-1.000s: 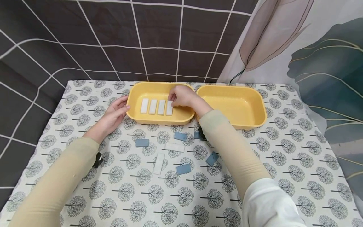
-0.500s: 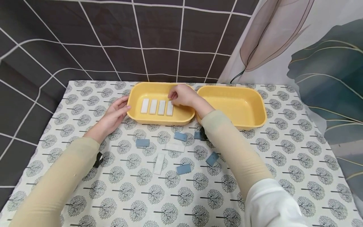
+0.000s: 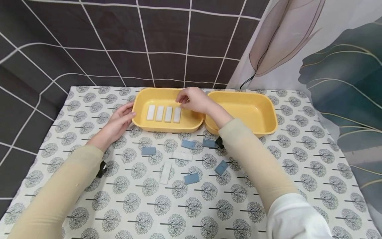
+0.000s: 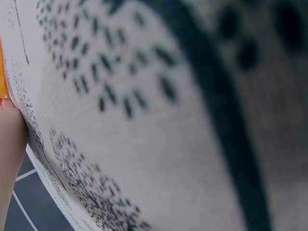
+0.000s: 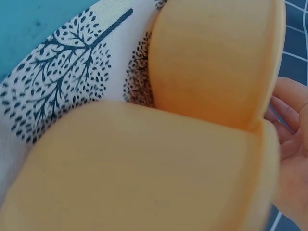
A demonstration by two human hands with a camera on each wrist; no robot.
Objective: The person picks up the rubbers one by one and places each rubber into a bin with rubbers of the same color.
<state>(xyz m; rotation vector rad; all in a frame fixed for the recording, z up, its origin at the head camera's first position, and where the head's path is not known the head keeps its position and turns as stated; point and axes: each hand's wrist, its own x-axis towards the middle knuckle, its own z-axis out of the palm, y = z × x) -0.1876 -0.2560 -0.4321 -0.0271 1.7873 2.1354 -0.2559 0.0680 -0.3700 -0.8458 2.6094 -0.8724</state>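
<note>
In the head view, my left hand (image 3: 119,121) rests against the left end of a yellow bin (image 3: 167,128), thumb at its rim. My right hand (image 3: 195,100) is over the bin's right half, fingers loosely bent, fingertips close above the far end of the rightmost white tile (image 3: 177,115). That tile stands in a row with three others, such as the leftmost white tile (image 3: 151,113), on the bin floor. Nothing shows between the right fingers. The right wrist view has the right hand (image 5: 291,139) beyond the rim; in the left wrist view only part of the left hand (image 4: 9,127) shows.
A second yellow bin (image 3: 270,116) stands right beside the first. On the tree-print cloth (image 3: 143,202) lie several blue tiles, one a blue tile (image 3: 192,178), and two white ones, a white tile (image 3: 165,172) and another white tile (image 3: 182,155). Behind is a dark gridded curtain (image 3: 164,30).
My right hand has lifted slightly off the rightmost white tile, and its forearm has shifted right, uncovering more of a blue tile. The left hand stays at the bin.
</note>
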